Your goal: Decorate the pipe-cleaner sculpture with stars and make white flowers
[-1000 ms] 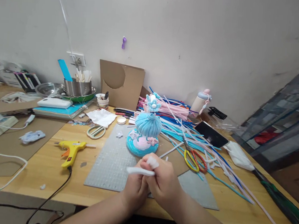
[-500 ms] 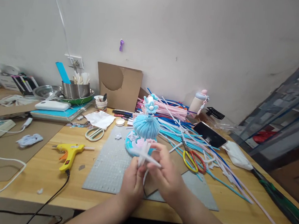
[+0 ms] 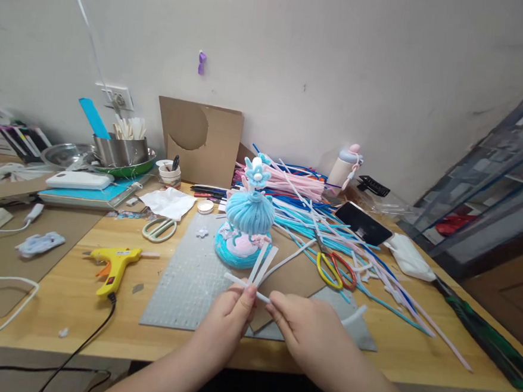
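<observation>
Single head-mounted camera. Viewing direction: forward and down, across the worktop [image 3: 152, 346] to the wall [image 3: 271, 53] behind it. Left hand [image 3: 226, 316] and right hand [image 3: 308, 325] appear at close range, below frame centre.

We see a thin white stem [image 3: 234, 280] slanting from the left fingers [image 3: 246, 299] down to the right fingers [image 3: 279, 303], pinched at both, one end poking past the left fingertips. Two short white strips [image 3: 266, 266], flat and straight, rise from the left pinch, fanned slightly apart. A curved white end [image 3: 355, 315] shows beyond the right fingers.
</observation>
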`<state>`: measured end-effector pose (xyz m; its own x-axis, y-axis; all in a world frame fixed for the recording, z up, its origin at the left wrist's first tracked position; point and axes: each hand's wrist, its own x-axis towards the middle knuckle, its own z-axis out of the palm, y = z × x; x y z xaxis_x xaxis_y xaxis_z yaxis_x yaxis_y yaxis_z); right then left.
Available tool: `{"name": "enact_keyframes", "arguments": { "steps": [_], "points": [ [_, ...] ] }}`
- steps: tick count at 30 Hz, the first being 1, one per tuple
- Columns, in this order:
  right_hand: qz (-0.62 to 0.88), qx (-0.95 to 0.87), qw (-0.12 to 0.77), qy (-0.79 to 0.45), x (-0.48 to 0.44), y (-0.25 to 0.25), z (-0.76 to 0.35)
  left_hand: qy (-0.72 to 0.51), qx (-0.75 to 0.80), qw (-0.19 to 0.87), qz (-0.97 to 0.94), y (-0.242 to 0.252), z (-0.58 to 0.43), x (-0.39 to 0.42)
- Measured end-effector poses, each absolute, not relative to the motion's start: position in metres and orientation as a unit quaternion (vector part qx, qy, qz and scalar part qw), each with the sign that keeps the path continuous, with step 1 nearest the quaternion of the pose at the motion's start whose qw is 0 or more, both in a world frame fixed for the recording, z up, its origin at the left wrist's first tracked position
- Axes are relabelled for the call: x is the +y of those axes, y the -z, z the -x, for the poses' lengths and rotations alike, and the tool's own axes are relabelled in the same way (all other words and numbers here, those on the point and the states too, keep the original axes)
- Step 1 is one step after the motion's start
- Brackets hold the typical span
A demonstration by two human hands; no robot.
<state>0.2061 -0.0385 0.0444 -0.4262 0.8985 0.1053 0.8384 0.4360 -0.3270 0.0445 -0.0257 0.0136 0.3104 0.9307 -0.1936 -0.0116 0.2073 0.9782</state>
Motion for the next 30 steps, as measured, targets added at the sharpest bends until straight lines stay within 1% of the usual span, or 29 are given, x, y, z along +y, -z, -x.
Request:
{"name": "enact_keyframes", "arguments": {
  "steps": [2, 3, 5, 7, 9, 12, 15, 18, 23, 27, 30],
  "points": [
    [0.517, -0.829, 0.154, -0.145, -0.04, -0.046, -0.207, -0.379, 0.459, 0.607, -0.526, -0.009, -0.044, -0.026],
    [0.512, -0.821, 0.18, -0.177, -0.041, -0.048, -0.207, -0.389, 0.455, 0.597, -0.534, -0.008, -0.044, -0.027],
    [0.492, -0.791, 0.252, -0.264, -0.041, -0.05, -0.206, -0.411, 0.434, 0.565, -0.568, -0.008, -0.044, -0.026],
    [0.458, -0.756, 0.328, -0.333, -0.038, -0.053, -0.204, -0.432, 0.403, 0.511, -0.625, -0.012, -0.045, -0.022],
    [0.424, -0.744, 0.387, -0.342, -0.033, -0.056, -0.203, -0.455, 0.373, 0.455, -0.669, -0.016, -0.048, -0.015],
    [0.399, -0.75, 0.442, -0.289, -0.023, -0.061, -0.206, -0.492, 0.343, 0.421, -0.68, -0.02, -0.06, 0.0],
    [0.412, -0.742, 0.457, -0.264, -0.016, -0.059, -0.215, -0.5, 0.316, 0.447, -0.672, -0.016, -0.078, 0.01],
    [0.431, -0.722, 0.468, -0.272, -0.015, -0.045, -0.225, -0.493, 0.314, 0.47, -0.661, -0.005, -0.094, 0.012],
    [0.447, -0.675, 0.469, -0.353, -0.019, -0.029, -0.231, -0.49, 0.318, 0.479, -0.655, 0.014, -0.104, 0.009],
    [0.44, -0.657, 0.474, -0.386, -0.02, -0.037, -0.231, -0.498, 0.281, 0.514, -0.64, 0.02, -0.105, 0.008],
    [0.414, -0.681, 0.483, -0.364, -0.016, -0.052, -0.232, -0.498, 0.268, 0.537, -0.626, 0.021, -0.106, 0.007]
  ]
}}
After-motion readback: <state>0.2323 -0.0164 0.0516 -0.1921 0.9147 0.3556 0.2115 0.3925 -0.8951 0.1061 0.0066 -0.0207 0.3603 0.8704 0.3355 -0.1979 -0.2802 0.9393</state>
